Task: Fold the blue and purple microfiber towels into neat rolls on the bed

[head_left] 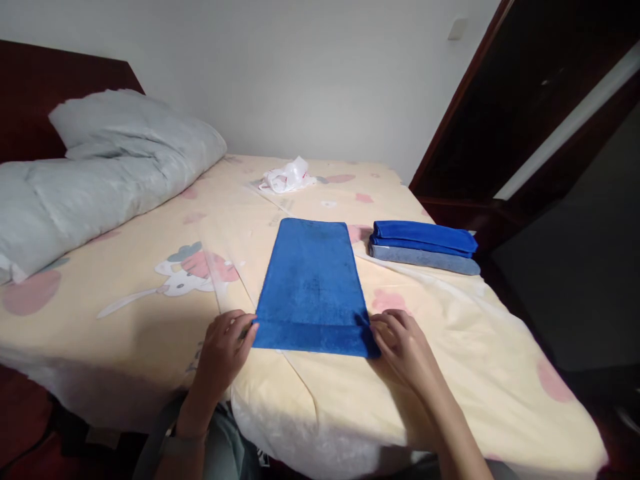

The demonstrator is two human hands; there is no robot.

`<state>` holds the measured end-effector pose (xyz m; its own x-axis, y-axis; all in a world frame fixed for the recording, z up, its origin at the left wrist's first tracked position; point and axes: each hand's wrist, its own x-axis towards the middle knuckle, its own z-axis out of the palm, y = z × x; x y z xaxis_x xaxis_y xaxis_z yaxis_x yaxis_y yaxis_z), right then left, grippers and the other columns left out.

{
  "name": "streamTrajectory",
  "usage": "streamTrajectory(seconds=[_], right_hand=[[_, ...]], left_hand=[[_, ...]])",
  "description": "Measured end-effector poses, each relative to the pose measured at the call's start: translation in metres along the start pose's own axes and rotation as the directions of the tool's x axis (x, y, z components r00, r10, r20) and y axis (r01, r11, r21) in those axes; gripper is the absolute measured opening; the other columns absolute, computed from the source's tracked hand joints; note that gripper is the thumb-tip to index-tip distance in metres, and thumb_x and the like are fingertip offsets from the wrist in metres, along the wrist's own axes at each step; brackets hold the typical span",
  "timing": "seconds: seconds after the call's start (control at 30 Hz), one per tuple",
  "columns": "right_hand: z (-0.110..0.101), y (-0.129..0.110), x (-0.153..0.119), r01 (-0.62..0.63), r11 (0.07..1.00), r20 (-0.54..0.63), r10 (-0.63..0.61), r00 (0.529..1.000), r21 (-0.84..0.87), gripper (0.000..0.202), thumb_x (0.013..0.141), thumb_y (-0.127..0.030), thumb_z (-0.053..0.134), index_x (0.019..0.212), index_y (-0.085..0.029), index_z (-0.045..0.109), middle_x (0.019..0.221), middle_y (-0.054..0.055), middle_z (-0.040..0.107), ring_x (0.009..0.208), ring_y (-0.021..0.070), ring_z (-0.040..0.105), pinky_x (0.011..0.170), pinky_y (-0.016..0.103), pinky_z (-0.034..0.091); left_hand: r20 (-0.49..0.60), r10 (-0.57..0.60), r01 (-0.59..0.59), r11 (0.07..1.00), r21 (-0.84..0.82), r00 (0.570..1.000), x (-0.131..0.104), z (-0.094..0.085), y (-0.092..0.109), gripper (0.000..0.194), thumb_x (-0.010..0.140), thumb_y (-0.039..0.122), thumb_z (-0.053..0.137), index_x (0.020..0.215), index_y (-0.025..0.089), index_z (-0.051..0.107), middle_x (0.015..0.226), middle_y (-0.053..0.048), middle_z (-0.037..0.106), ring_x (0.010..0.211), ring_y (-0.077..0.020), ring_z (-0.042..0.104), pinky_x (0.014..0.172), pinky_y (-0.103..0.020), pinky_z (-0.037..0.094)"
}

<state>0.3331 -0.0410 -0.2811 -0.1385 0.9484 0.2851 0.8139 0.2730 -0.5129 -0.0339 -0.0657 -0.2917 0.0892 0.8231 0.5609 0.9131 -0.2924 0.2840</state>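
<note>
A bed fills most of the view, covered by a pale yellow sheet printed with pink shapes and a cartoon cat. Behind it stands a white wall, and a dark wooden headboard rises at the far left. A dark wooden door frame runs down the right side.

A bulky light-grey duvet lies bunched along the left side of the bed, against the headboard.

In the middle of the bed, near the front edge, a bright blue towel lies flat as a long rectangle, its short near edge turned toward the person. A fold line crosses it just above that near edge.

To the right of it, a little farther back and apart from it, sits a stack of folded towels: blue ones on top and a grey-blue one underneath, close to the bed's right edge.

The left hand rests at the towel's near left corner, fingers curled and pinching the cloth's edge. The right hand is at the near right corner, fingers bent onto the corner and gripping it in the same way.

Far back on the sheet, beyond the towel, lies a crumpled white plastic bag with red print.
</note>
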Motion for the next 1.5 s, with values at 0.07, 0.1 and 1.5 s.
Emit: streamTrajectory(seconds=[0.07,0.1,1.5], right_hand=[[-0.006,-0.005,-0.003,0.117,0.987,0.093,-0.127,0.987,0.109,0.026,0.092,-0.036,0.055,0.111,-0.026,0.069,0.124,0.011,0.063,0.118,0.0285,0.058,0.102,0.042,0.046],[-0.007,-0.006,-0.004,0.145,0.977,0.16,-0.17,0.972,0.156,0.029,0.089,-0.035,0.059,0.115,-0.028,0.068,0.129,0.009,0.061,0.122,0.028,0.056,0.104,0.042,0.045],[0.036,0.021,0.022,0.197,0.968,-0.077,-0.211,0.974,-0.153,0.043,0.089,-0.022,0.056,0.132,-0.02,0.056,0.137,0.009,0.06,0.113,0.03,0.059,0.091,0.043,0.049]], left_hand=[[0.107,0.094,-0.083,0.991,-0.104,0.99,-0.001,-0.002,0.001,0.021,0.091,0.032,0.06,0.108,0.024,0.068,0.109,-0.008,0.069,0.108,-0.0245,0.063,0.101,-0.039,0.046],[0.174,0.131,-0.107,0.984,-0.141,0.976,-0.001,-0.002,0.0,0.025,0.088,0.031,0.063,0.111,0.025,0.068,0.113,-0.008,0.069,0.11,-0.0247,0.062,0.102,-0.039,0.047],[0.026,0.148,-0.15,0.977,0.15,0.989,0.026,0.038,-0.031,0.028,0.096,0.027,0.052,0.121,0.024,0.064,0.131,-0.009,0.062,0.119,-0.0287,0.058,0.101,-0.045,0.047]])
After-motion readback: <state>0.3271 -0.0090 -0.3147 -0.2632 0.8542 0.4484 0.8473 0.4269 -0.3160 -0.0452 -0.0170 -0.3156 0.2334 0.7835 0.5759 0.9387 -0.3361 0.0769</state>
